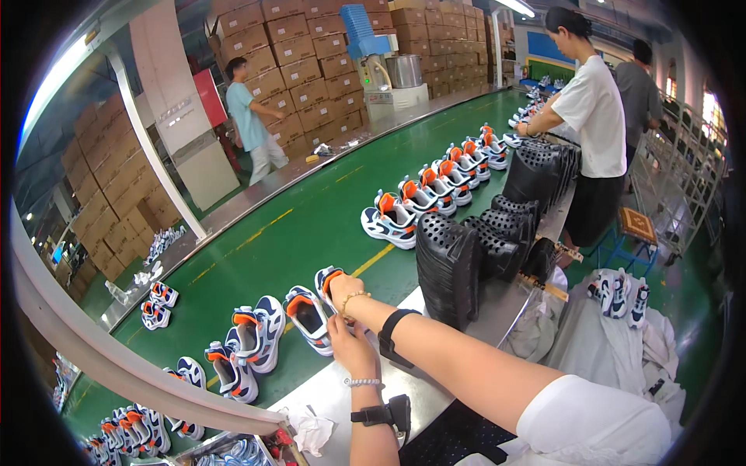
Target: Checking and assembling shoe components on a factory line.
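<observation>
At the near edge of the green belt, my right hand (343, 292) grips a white, navy and orange sneaker (323, 276), its fingers closed at the shoe's opening. My left hand (353, 349) is just below, fingers bent in against the near end of that sneaker; the hand and wrist above hide much of the shoe. Directly left of it stands a matching sneaker (308, 320), upright on the belt. A further pair of sneakers (260, 334) sits left of that one.
Black perforated shoe lasts (447, 264) stand close on the right, beside a row of sneakers (388, 221). A metal ledge (423, 380) lies under my forearms, with crumpled white paper (311, 429) near it. A curved pale frame (116, 353) crosses the left. A co-worker (594, 101) stands farther along the belt.
</observation>
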Tool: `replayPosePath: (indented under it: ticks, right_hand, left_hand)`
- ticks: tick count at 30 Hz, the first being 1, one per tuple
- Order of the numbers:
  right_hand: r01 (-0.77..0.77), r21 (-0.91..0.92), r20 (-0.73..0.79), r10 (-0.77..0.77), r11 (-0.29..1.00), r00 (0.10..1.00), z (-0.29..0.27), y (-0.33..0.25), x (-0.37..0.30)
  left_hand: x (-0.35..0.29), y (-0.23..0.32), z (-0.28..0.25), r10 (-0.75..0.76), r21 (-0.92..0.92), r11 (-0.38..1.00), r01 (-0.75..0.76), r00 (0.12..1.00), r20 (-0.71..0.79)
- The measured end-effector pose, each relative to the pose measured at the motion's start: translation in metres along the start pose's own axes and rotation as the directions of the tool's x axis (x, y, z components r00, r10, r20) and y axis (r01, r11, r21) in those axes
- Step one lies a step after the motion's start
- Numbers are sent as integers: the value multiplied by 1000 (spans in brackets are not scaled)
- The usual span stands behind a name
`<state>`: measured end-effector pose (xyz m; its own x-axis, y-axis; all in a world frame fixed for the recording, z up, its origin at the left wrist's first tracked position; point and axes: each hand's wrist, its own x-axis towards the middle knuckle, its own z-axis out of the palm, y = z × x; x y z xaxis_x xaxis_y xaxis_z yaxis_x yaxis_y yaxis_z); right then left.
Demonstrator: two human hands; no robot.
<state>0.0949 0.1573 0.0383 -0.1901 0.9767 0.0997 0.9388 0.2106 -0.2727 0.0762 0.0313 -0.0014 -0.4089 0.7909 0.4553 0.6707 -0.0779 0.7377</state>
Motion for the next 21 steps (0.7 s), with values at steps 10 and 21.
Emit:
replayPosePath:
  ticks: [10,21]
  right_hand:
    - [210,30,-178,-201,977,963,3,2,-6]
    - [423,429,-361,-278,798,890,-12,39,-71]
  left_hand:
    - [1,-13,2,48,27,999,-47,998,-45]
    - [8,-28,-1,63,61,997,-57,993,-98]
